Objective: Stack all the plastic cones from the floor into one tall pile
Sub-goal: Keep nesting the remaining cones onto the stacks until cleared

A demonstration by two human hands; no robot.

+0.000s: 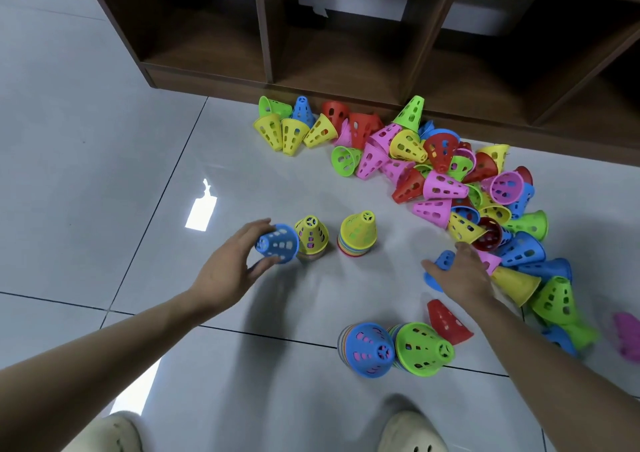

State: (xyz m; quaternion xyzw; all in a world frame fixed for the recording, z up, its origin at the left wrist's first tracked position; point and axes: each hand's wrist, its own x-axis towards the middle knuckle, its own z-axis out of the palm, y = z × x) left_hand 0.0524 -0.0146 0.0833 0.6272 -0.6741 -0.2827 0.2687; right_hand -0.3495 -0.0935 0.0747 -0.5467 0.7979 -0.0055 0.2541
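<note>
Glossy grey tile floor (pixel 86 139) w/ cones (pixel 446 188), prob. wooden shelf unit (pixel 346 53) behind.

A brown wooden shelf unit (pixel 346 53) stands on grey floor tiles (pixel 86 122).

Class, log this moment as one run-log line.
left hand: holds blue cone | right hand: on second blue cone | four stacks standing | loose pile remains

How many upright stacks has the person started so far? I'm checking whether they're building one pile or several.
4. Two yellow-topped stacks stand mid-floor beside the left hand; a blue-topped stack and a green-topped stack stand nearer the feet. The loose heap may hide more.
</note>
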